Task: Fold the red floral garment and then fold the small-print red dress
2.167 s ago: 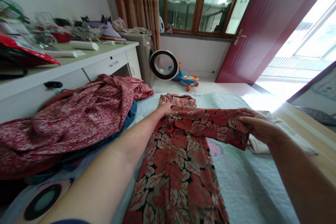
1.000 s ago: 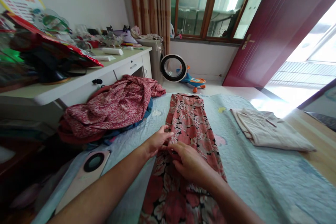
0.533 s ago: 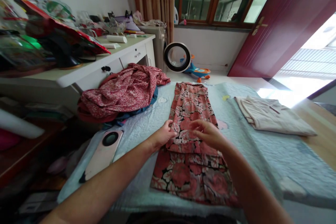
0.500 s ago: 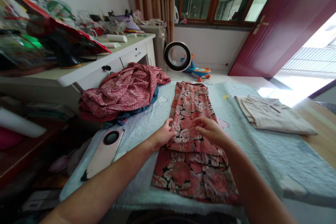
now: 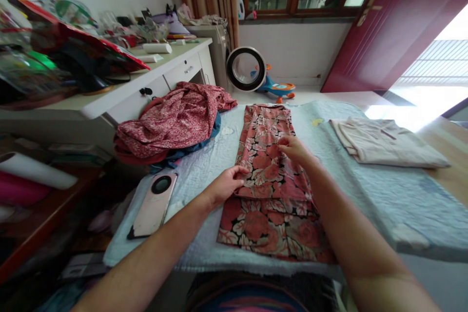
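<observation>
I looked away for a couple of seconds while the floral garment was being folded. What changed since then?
The right hand let go of the sleeve, now folded in over the floral garment, and rests on it. The left hand moved from the collar end to the near fold's left edge. The red pile, beige garment and phone stayed put.

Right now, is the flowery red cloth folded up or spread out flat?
Partly folded. The flowery cloth lies as a narrow strip, one layer doubled over its near end, under the left hand and right hand.
</observation>
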{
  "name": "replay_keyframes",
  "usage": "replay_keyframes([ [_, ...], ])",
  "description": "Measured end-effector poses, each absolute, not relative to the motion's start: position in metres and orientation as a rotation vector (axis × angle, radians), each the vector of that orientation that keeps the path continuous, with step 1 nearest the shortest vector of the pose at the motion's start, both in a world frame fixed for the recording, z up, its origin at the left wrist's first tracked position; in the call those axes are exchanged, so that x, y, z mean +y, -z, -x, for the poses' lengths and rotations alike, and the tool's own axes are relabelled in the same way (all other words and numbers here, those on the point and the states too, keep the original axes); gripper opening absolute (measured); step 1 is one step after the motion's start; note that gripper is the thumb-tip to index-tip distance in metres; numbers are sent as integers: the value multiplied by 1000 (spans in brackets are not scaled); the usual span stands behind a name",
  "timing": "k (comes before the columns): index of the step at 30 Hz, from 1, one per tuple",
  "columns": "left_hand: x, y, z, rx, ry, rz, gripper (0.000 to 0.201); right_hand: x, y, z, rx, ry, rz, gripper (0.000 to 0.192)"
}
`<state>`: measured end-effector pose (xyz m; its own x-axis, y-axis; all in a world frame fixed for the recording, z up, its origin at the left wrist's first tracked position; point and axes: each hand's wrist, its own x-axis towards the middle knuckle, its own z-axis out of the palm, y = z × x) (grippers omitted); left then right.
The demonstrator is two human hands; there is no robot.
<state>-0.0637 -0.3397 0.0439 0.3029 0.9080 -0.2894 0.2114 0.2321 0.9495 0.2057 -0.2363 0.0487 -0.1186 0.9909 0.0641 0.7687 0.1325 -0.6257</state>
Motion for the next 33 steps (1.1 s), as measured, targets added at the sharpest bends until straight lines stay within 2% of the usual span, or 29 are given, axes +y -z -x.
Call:
replay_keyframes([
  [5,-347,-56,68,1232,-605,-1737,29,-230,-42,-207,-1945,-595,1678,18],
  [9,-350,-52,66,1211,-657,-1433,28,-224,-42,-207,-1892,-591,1663,18],
  [13,-353,-45,67,1202,-559,-1249,31,-217,-37,-207,-1844,-473,1704,24],
  [20,-363,-63,80,1471,-391,-1943,35,-209,-10,-216,-1948,-259,1719,30],
  [24,-354,-82,81,1699,-166,-2110,24,-210,-3,-222,-1997,-254,1697,32],
  [28,-314,-83,67,1537,-337,-2246,26,-211,-1,-222,-1980,-295,1626,29],
  [33,-239,-58,36,1474,-566,-2163,28,-212,2,-212,-1900,-264,1551,31],
])
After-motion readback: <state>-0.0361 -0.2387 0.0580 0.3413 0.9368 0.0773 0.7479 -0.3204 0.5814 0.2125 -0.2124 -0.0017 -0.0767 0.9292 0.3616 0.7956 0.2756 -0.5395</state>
